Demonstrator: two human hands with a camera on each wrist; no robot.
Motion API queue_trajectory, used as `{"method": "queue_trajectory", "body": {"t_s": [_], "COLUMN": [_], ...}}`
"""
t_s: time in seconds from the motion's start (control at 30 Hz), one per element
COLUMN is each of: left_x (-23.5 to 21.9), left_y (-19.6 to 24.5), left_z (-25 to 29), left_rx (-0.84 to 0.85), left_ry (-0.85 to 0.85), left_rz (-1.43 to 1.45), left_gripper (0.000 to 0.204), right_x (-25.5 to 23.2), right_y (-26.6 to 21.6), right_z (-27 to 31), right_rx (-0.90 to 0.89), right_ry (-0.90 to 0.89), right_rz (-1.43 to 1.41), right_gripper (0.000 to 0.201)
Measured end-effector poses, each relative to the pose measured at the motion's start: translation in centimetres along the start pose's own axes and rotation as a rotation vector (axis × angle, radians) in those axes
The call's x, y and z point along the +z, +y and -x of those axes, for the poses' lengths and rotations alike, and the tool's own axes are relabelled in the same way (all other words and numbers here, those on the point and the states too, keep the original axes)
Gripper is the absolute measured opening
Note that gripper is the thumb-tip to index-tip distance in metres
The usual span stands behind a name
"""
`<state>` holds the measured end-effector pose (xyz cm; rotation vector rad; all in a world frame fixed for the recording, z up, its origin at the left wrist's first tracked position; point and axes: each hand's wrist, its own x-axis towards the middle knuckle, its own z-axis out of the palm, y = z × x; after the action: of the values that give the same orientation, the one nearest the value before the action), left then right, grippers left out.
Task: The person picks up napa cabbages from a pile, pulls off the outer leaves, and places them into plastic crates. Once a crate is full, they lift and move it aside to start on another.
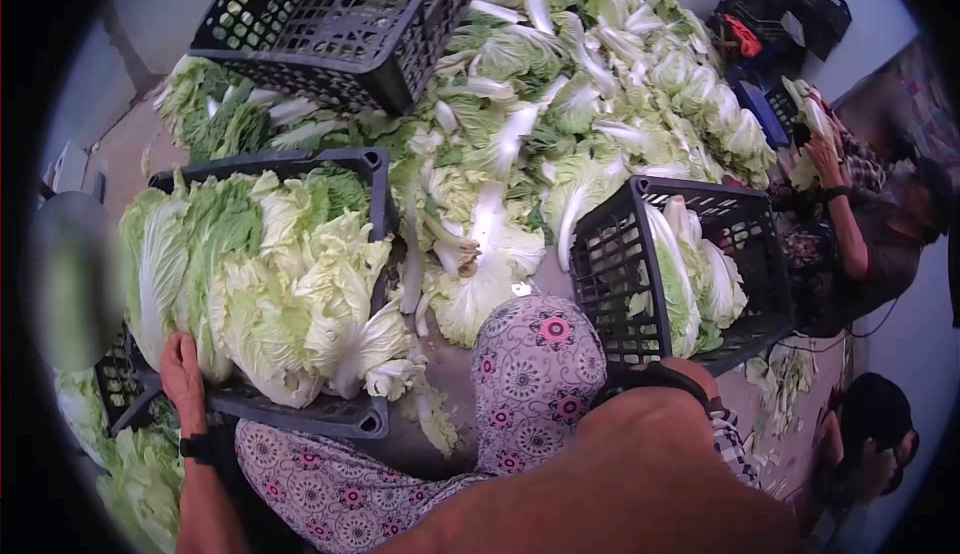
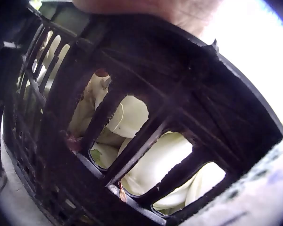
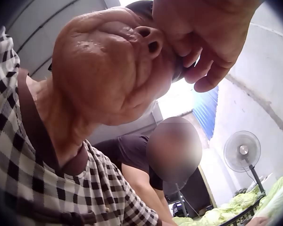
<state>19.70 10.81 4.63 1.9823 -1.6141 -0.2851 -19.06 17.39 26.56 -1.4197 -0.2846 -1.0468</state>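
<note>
My left hand (image 1: 182, 372) rests at the near left side of a black plastic crate (image 1: 376, 194), its fingers against a napa cabbage (image 1: 158, 254). That crate is heaped with pale green and yellow cabbages. Seen from the left wrist, the hand (image 2: 151, 8) lies over the top of the crate's slotted wall (image 2: 179, 80), and white cabbage stems (image 2: 160, 160) show through the slots. My right hand (image 3: 207, 40) is raised to the head, with nothing in it and its fingers loosely bent. In the head view only the raised right arm shows.
A large heap of napa cabbage leaves (image 1: 520, 134) covers the floor ahead. A black crate (image 1: 290, 59) stands on it, and another crate (image 1: 655, 189) with some cabbages is at right. Other people (image 1: 870, 224) are at far right. A fan (image 3: 243, 151) stands behind.
</note>
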Motion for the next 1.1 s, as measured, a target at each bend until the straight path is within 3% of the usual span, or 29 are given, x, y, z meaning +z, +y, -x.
{"method": "queue_trajectory", "body": {"t_s": [0.27,0.3,0.33,0.43,0.6,0.7,0.73,0.77,0.83,0.9,0.93,0.97,1.03,1.07,1.1], "left_x": [0.0,0.4,0.6,-0.6,-1.0,-0.7,-0.7,-0.2,-0.5,-0.4,-0.7,-0.8,-0.9,-1.3,-1.5], "left_y": [-0.6,-0.1,0.3,0.6,0.2,1.3,0.2,-0.9,-0.6,0.3,0.7,1.2,1.9,3.3,3.1], "left_z": [-0.4,-0.6,-0.4,-0.2,-0.4,0.1,-0.4,-0.6,-0.6,-0.1,0.1,0.3,0.3,0.4,0.2], "left_rx": [0.044,0.039,0.024,0.015,0.036,0.005,-0.024,-0.022,-0.026,-0.061,-0.114,-0.123,-0.127,-0.141,-0.107], "left_ry": [0.009,-0.008,-0.010,-0.004,-0.044,0.001,-0.059,-0.056,-0.065,0.040,-0.017,-0.034,-0.079,-0.120,-0.188], "left_rz": [0.021,0.030,0.029,-0.056,0.009,-0.029,-0.086,0.034,-0.062,-0.270,-0.260,-0.287,-0.348,-0.318,-0.246], "left_gripper": [0.028,0.028,0.028,0.029,0.030,0.031,0.030,0.030,0.033,0.036,0.040,0.041,0.044,0.043,0.045], "right_x": [1.9,1.8,1.3,1.3,0.1,0.3,0.3,0.3,-0.2,-0.7,-1.1,-1.2,-3.9,-5.6,-6.8], "right_y": [-0.4,-0.7,-0.5,1.0,0.1,0.1,0.1,0.1,-0.2,-0.3,0.0,1.8,2.2,1.7,2.0], "right_z": [-1.1,-1.0,-0.7,-0.4,0.2,0.2,0.0,-0.1,-0.3,0.0,0.3,1.8,3.4,3.2,4.1], "right_rx": [-0.160,-0.160,-0.112,-0.074,0.052,0.091,0.105,0.126,0.194,0.272,0.314,0.351,0.452,0.625,0.623], "right_ry": [-0.114,-0.176,-0.353,-0.116,-0.177,-0.283,-0.326,-0.380,-0.533,-0.696,-0.719,-0.483,-0.347,-0.387,-0.345], "right_rz": [-0.062,-0.016,0.105,-0.013,0.050,0.049,0.046,0.050,0.105,0.240,0.319,0.243,0.668,0.815,0.931], "right_gripper": [0.015,0.015,0.004,0.016,0.013,0.013,0.013,0.014,0.015,0.016,0.017,0.024,0.034,0.036,0.037]}}
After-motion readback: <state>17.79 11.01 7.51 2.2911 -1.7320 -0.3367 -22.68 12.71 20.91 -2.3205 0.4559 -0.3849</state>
